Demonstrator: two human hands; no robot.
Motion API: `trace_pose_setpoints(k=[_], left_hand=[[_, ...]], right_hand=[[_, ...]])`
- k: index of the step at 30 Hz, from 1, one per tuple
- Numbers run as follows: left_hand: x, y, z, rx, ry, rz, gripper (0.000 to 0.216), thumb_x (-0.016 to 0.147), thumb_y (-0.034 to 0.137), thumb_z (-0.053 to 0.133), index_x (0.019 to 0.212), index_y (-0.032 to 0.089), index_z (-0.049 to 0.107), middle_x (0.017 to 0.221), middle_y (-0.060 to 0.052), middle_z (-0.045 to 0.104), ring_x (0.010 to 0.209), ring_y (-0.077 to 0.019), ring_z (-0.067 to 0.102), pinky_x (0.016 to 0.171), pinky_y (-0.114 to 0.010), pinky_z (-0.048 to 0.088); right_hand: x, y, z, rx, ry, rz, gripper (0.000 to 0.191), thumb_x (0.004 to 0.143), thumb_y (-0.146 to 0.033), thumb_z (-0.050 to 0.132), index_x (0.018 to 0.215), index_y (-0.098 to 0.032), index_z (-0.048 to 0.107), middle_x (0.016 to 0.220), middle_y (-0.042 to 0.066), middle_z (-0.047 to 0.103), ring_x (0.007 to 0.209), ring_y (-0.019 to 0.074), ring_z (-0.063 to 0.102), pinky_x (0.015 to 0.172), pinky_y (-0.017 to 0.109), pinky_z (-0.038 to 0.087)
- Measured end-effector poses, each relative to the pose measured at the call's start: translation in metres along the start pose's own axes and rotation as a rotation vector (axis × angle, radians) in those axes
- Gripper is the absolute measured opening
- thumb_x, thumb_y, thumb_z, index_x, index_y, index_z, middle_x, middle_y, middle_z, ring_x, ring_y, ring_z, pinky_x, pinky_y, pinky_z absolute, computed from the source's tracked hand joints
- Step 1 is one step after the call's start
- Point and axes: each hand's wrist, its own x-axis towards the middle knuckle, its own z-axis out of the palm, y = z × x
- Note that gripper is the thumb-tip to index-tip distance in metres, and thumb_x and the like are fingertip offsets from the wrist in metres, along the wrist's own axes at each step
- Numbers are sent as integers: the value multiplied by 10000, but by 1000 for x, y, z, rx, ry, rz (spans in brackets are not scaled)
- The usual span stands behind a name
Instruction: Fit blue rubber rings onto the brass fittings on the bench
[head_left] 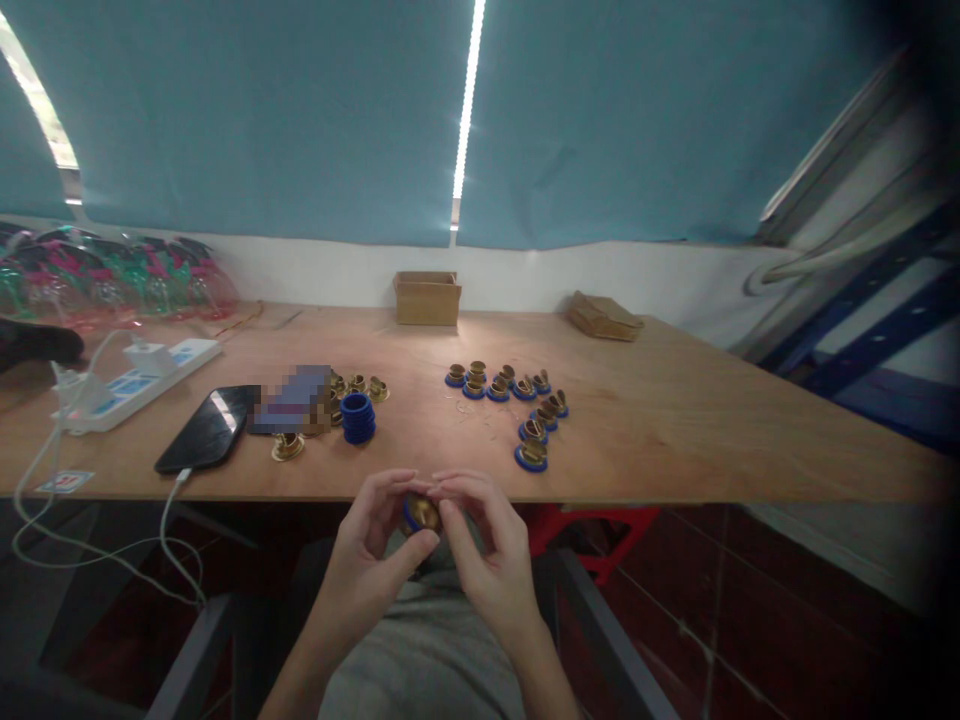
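Between the fingers of both hands, just in front of the table's edge, is a round brass fitting with a blue ring (pixel 422 512). My left hand (pixel 373 540) is closed on its left side, thumb across the front. My right hand (pixel 484 545) grips it from the right with thumb and fingertips. On the table, a stack of blue rings (pixel 358 417) stands left of centre, with several bare brass fittings (pixel 287 446) around it. To the right, several brass fittings with blue rings (pixel 532 457) lie in a bent row, their flaps tilted up.
A black phone (pixel 208 428) on a white cable and a power strip (pixel 150 385) lie at the left, beside a blurred-out flat object (pixel 292 400). An open cardboard box (pixel 427 299) and a brown paper bag (pixel 604 316) stand along the back. Clear plastic bottles (pixel 112 285) crowd the far left.
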Motion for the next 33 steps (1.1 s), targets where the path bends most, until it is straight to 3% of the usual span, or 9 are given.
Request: trace_pose_setpoints(k=[4,7,10,15,21,25,33], left_hand=[[2,2,-1,0,75,21,488,691,92,788,1112,222,577,1073,-58,706,1078,-230,670,968,-353,519],[3,2,-5,24,97,43,498,684,109,803,1113,224,577,1096,-61,697,1107,-244,658,973,-366,521],[5,1,-10,36,81,62,500,716,121,793,1146,240,567,1172,-66,675,1137,-241,644,998,-375,507],[4,0,-11,34,70,85,457,748,121,770,1148,228,576,1174,-82,676,1124,-239,649,980,-367,517],[3,5,-5,38,79,67,386,758,134,757,1103,211,603,1123,-81,699,1092,-225,661,975,-346,514],[3,6,-4,37,86,67,353,770,148,746,1091,206,612,1122,-84,700,1093,-226,660,975,-340,513],[5,3,-10,63,62,77,322,809,173,725,1105,197,602,1134,-95,691,1102,-232,655,990,-356,502]], right_hand=[[2,16,-4,-297,110,28,138,982,-197,456,1050,-208,575,974,75,673,892,193,678,780,315,576],[11,26,-13,-453,132,24,183,975,-213,443,1105,-189,570,1050,116,668,985,235,657,864,388,551],[24,35,-22,-562,85,20,277,952,-223,455,1193,-146,570,1209,183,629,1172,306,575,1012,510,458],[38,49,-24,-688,-47,34,460,923,-304,528,1296,-35,532,1371,282,532,1327,400,449,1092,614,336],[21,36,-21,-707,-214,17,479,958,-317,503,1392,-117,477,1441,208,497,1355,339,445,1103,563,375],[9,18,-21,-551,-315,22,504,966,-283,503,1451,-201,395,1467,145,485,1360,283,451,1096,509,419],[11,15,-24,-373,-266,78,405,954,-208,514,1355,-171,479,1342,153,598,1253,264,567,1050,474,475]])
